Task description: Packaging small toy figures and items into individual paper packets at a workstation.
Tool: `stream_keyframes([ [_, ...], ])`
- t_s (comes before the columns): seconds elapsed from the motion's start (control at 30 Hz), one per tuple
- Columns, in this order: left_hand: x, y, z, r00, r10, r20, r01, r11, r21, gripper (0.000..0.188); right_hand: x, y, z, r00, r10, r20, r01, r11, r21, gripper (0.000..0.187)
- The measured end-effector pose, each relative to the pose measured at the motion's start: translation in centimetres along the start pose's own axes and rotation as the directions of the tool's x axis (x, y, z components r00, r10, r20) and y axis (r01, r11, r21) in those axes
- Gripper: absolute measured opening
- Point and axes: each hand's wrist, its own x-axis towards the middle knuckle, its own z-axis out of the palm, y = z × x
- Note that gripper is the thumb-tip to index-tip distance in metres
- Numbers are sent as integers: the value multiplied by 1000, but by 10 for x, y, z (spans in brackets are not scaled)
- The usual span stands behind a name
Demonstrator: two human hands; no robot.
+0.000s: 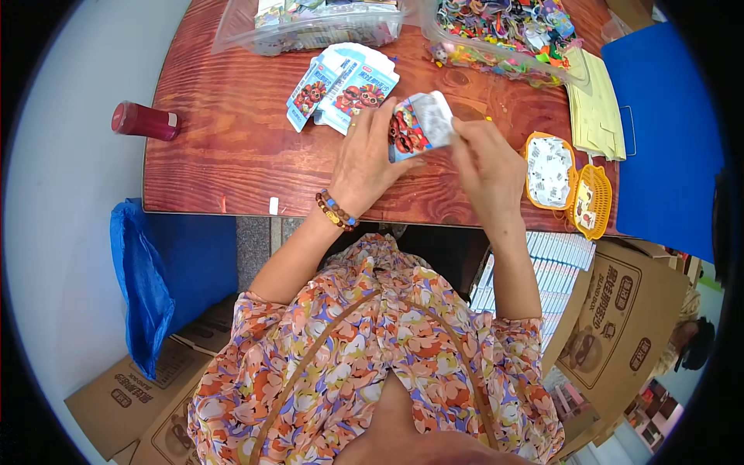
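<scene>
My left hand (pixel 363 161) is wrapped round a small printed carton (pixel 409 133), blue with red cartoon figures, tilted above the table. At the carton's upper right end, the thumb and fingers of my right hand (pixel 490 161) pinch its pale flap; motion smears this end a little. Just beyond my left hand lies a fanned pile of flat blue-and-white cartons (pixel 363 87) with the same print. To the right of my right hand sits a yellow basket (pixel 572 147) holding many small white printed packets (pixel 549 172). Its open lid (pixel 603 203) carries a few pale pieces.
Clear plastic bins of packets (pixel 325 35) and colourful trinkets (pixel 508 66) stand at the back. Yellow paper sheets (pixel 597 108) lie at the right. A red-lidded jar (pixel 147 122) rests on its side at the left edge. Below, an open cardboard box (pixel 620 310) holds rows of finished-looking cartons (pixel 535 271).
</scene>
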Motion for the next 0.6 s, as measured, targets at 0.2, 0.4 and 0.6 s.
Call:
stream_keyframes([
  [0.2, 1, -7, 4, 998, -56, 38, 54, 998, 42, 92, 5, 15, -7, 992, -114, 48, 117, 991, -72, 29],
  [0.4, 4, -2, 11, 999, -39, 36, 40, 999, -13, 88, 0, 43, 17, 969, -169, 180, 189, 977, -99, 26],
  [0.6, -4, -12, 7, 992, -80, 95, 84, 996, -32, 88, 60, 79, -3, 991, 131, 22, -132, 952, 278, 21],
])
